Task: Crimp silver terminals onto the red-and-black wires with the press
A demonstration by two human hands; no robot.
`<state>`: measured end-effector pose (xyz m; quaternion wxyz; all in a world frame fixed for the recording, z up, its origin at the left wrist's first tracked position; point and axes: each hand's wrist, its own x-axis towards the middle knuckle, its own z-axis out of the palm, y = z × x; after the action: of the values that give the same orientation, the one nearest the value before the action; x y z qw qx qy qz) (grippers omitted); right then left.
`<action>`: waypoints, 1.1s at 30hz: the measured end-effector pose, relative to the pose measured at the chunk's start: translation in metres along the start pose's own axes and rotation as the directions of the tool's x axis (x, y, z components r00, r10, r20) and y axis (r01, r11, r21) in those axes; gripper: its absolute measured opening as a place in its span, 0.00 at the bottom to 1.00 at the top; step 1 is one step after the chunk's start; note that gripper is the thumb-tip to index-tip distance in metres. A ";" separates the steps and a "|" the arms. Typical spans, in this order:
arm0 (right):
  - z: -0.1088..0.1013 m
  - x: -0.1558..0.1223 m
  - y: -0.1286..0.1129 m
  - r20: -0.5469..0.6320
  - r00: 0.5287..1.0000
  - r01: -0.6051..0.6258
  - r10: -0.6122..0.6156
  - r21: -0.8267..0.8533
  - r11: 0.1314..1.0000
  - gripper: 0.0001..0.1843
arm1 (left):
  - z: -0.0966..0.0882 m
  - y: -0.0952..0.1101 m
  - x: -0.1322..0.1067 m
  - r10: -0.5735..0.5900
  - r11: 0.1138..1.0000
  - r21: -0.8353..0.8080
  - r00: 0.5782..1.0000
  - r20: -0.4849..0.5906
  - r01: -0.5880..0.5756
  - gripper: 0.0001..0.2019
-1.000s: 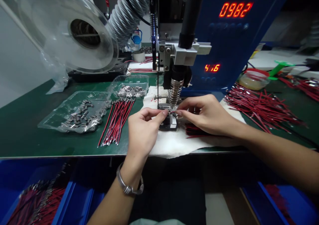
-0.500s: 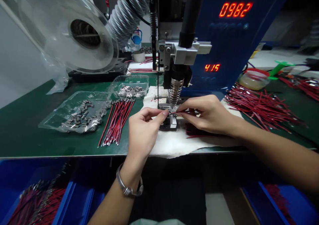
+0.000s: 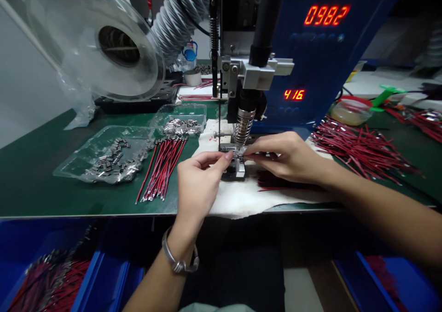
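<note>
My left hand [image 3: 200, 178] is closed in a pinch at the left side of a small metal fixture [image 3: 239, 168]; what its fingertips hold is too small to make out. From the right, my right hand [image 3: 288, 157] pinches a thin wire [image 3: 267, 155] at the same fixture, its fingers covering most of it. Directly above the fingertips is the soldering machine's spring-wrapped head [image 3: 244, 125]. Red and black wires [image 3: 276, 181] lie on the white cloth [image 3: 235, 201] under my right hand.
Clear trays [image 3: 74, 167] of small metal parts and a wire bundle [image 3: 162, 169] lie left. A large wire pile [image 3: 362, 150] and a red-lidded tub [image 3: 352, 110] are right. A plastic reel [image 3: 79, 40] stands back left. Blue bins [image 3: 100, 279] sit below the table edge.
The lower red display on the blue machine has gone from 415 to 416. Both hands stay at the fixture, with only tiny shifts of the fingers.
</note>
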<state>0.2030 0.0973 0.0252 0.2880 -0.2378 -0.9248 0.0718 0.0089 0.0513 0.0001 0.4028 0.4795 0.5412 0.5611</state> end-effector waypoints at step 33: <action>-0.004 0.000 0.000 0.026 1.000 -0.012 0.012 -0.017 1.000 0.09 | -0.001 -0.004 -0.003 0.031 0.999 0.019 0.999 0.039 -0.032 0.15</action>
<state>0.2048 0.0973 0.0287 0.2736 -0.2448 -0.9276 0.0686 0.0087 0.0486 -0.0044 0.3996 0.5029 0.5311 0.5527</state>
